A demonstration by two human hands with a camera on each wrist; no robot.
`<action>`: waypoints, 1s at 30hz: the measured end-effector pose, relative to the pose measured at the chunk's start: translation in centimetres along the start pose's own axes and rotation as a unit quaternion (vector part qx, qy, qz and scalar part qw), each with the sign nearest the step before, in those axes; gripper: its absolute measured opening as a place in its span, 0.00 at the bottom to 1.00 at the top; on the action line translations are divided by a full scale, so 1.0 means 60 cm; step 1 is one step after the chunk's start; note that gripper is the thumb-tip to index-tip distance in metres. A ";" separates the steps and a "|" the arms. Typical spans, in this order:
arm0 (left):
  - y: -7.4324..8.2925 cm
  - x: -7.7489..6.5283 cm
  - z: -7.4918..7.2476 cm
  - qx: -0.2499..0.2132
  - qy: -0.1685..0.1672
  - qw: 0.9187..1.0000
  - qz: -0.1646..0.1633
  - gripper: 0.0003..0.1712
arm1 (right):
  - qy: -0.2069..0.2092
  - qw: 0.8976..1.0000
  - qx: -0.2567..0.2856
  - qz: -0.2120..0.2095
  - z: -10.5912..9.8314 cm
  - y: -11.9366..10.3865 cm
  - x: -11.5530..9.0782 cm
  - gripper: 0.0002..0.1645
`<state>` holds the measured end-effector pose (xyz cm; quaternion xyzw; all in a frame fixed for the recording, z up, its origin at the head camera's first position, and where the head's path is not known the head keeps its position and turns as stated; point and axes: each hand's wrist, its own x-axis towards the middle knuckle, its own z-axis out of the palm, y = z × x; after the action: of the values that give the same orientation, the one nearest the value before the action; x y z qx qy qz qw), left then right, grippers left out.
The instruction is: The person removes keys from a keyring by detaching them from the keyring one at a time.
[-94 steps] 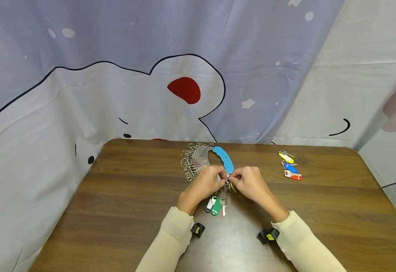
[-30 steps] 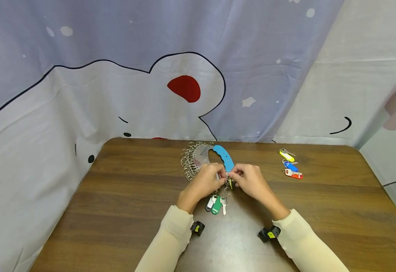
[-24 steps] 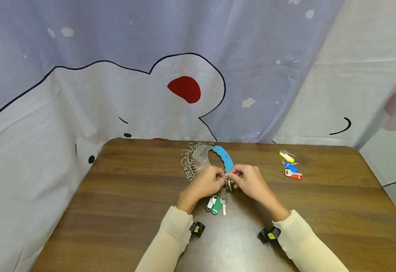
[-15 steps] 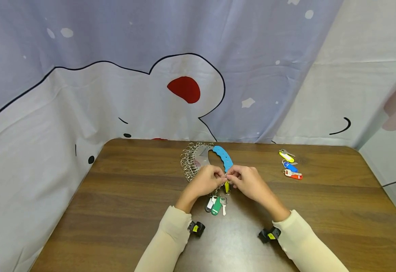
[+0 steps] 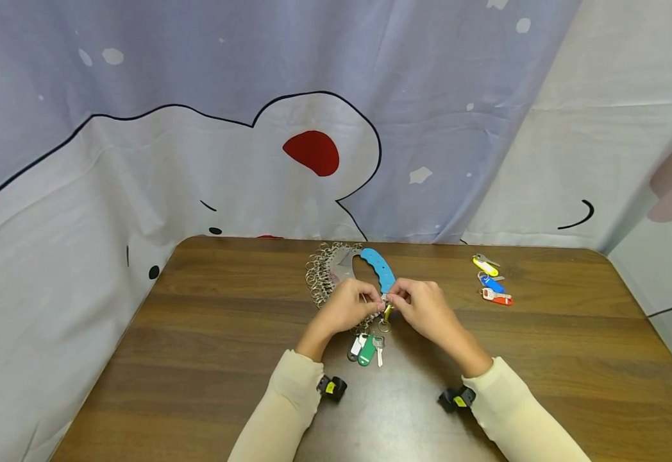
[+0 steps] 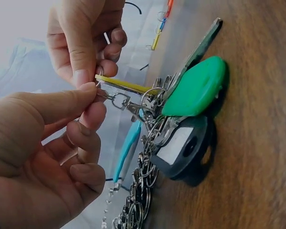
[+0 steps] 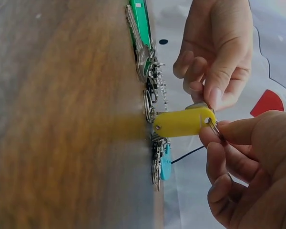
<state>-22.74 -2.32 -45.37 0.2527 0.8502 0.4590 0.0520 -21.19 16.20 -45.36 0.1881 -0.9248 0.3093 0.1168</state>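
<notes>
A fan-shaped metal key holder (image 5: 344, 262) with a blue handle (image 5: 378, 266) lies at the back middle of the table, many small rings and clasps along its curved edge. My left hand (image 5: 347, 308) pinches the end of a small metal clasp (image 6: 119, 100) linked to the holder. My right hand (image 5: 425, 309) pinches the split ring (image 7: 214, 130) of a yellow key tag (image 7: 183, 121). Thumbs and forefingers of both hands meet closely there, hiding part of the ring. A green key tag (image 5: 367, 351), a key (image 5: 379, 350) and a black tag (image 6: 181, 145) lie just below.
On the right of the table (image 5: 567, 346) lie a yellow tag (image 5: 485, 266), a blue tag (image 5: 492, 283) and a red tag (image 5: 500, 299), each with a key. A printed curtain (image 5: 197, 173) hangs behind the table's back edge.
The yellow tag under my fingers has swung and turned, showing its face half a second ago and a narrower side now. Both hands stay almost in place, the left slightly further left.
</notes>
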 end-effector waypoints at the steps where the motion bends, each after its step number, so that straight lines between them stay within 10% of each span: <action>1: 0.000 0.000 0.001 0.000 0.001 1.000 -0.002 0.05 | 0.000 1.000 -0.001 -0.001 0.000 0.000 0.000 0.06; 20: -0.005 0.003 0.011 -0.042 0.023 0.999 0.002 0.05 | 0.008 0.999 0.023 -0.021 0.003 0.005 0.000 0.05; 30: 0.005 0.001 0.012 -0.024 0.030 0.998 -0.052 0.05 | -0.005 0.999 0.034 -0.016 0.001 0.003 0.000 0.04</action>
<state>-22.45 -1.62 -45.56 0.1926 0.8522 0.4833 0.0562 -21.24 16.29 -45.52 0.2081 -0.9112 0.3378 0.1109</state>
